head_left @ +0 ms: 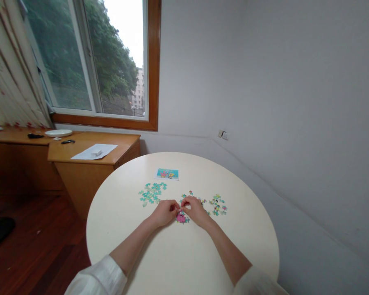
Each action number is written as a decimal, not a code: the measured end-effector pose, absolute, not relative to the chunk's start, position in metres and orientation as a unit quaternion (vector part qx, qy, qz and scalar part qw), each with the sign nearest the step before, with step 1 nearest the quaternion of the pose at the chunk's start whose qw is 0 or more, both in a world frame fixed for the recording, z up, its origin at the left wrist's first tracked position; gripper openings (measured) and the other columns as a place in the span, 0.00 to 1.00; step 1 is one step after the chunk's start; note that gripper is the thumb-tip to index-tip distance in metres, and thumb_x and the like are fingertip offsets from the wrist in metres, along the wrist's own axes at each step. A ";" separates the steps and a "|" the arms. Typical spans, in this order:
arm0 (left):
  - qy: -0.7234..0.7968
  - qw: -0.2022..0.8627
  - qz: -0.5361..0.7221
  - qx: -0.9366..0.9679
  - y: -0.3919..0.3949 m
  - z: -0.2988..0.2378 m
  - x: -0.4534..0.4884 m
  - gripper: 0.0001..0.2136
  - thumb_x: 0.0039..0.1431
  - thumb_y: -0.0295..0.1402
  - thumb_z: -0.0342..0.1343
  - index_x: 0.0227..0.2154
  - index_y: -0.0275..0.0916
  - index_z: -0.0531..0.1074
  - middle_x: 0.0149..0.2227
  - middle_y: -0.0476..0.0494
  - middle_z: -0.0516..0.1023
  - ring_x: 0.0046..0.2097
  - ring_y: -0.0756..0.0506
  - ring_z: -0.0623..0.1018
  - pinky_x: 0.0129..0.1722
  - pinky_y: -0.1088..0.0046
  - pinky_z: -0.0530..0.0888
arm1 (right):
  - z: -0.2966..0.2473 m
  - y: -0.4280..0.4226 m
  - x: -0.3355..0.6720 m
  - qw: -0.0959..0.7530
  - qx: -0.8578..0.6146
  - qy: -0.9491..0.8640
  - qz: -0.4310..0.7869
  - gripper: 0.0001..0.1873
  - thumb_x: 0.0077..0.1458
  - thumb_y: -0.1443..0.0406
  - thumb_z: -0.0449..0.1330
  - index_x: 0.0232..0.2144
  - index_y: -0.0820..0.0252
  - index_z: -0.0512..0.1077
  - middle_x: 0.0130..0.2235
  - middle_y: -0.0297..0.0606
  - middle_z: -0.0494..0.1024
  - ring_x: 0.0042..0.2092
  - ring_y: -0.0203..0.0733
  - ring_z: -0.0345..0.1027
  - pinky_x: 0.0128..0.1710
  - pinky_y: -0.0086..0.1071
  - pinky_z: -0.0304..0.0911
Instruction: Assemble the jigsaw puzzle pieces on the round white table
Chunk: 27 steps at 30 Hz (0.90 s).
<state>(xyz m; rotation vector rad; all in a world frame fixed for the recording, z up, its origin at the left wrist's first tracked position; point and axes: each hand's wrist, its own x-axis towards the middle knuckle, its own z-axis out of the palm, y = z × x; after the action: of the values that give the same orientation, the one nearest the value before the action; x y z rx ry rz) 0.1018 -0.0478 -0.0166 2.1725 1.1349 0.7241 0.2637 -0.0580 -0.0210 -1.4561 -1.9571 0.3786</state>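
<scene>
My left hand [167,211] and my right hand [194,208] almost meet over the middle of the round table. Both are closed in a pinch at the fingertips, on what looks like a small jigsaw puzzle piece; its details are too small to make out. Just beneath them lies a partly joined jigsaw section [181,218], pink with teal edges. Loose teal pieces [152,193] are spread to the left of my left hand. Mixed-colour pieces [217,205] lie right of my right hand, and some behind it are partly hidden.
A picture card [167,174] with pink and yellow cartoon figures lies flat beyond the pieces on the cream round table [160,262]. At the back left, a wooden desk [126,148] holds white paper [86,152] and a white plate [59,132]. A wall stands close on the right.
</scene>
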 end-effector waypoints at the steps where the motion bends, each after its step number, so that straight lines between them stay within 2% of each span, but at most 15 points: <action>1: 0.426 0.287 0.270 0.814 -0.047 -0.018 0.102 0.09 0.48 0.27 0.48 0.28 0.34 0.74 0.21 0.49 0.71 0.24 0.52 0.65 0.25 0.79 0.59 | -0.021 -0.058 0.264 0.332 -0.556 -0.747 0.150 0.05 0.42 0.73 0.58 0.22 0.61 0.70 0.26 0.32 0.71 0.32 0.35 0.64 0.35 0.30 0.54; 27: 0.421 0.285 0.265 0.819 -0.047 -0.017 0.102 0.09 0.50 0.29 0.47 0.28 0.35 0.73 0.22 0.49 0.72 0.25 0.52 0.66 0.26 0.78 0.59 | -0.025 -0.056 0.266 0.342 -0.554 -0.742 0.159 0.04 0.41 0.73 0.58 0.21 0.61 0.70 0.25 0.32 0.72 0.30 0.35 0.64 0.35 0.29 0.58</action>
<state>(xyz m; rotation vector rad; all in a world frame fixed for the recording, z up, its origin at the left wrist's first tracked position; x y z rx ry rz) 0.1016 -0.0474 -0.0167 2.1914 1.1259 0.7076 0.2663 -0.0560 -0.0247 -1.4407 -1.9303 0.4130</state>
